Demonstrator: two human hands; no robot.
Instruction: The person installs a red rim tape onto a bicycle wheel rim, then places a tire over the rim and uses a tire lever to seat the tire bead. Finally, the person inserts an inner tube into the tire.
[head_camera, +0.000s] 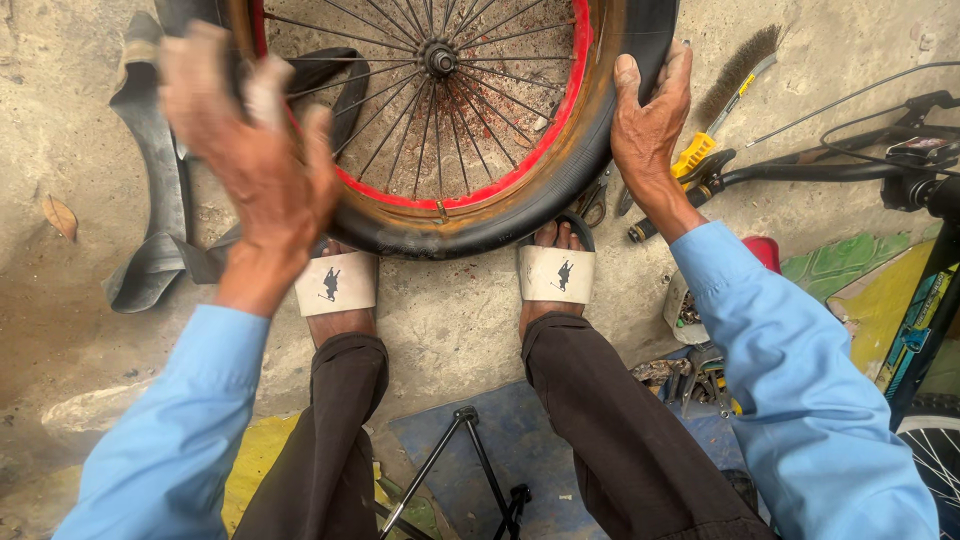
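A bicycle wheel with a rusty rim, a red rim strip and a black tyre (520, 205) stands upright on the ground against my two sandalled feet. My right hand (650, 115) grips the tyre on its right side, fingers wrapped over the tread. My left hand (250, 150) is blurred, raised in front of the wheel's left side with fingers spread; it holds nothing. The hub and spokes (438, 58) show in the middle.
A black inner tube (150, 200) lies on the concrete at the left. A wire brush (735, 75), pliers and a yellow-handled tool lie right of the wheel. A bicycle frame (900, 170) stands at the right edge. A black stand (470, 470) lies between my legs.
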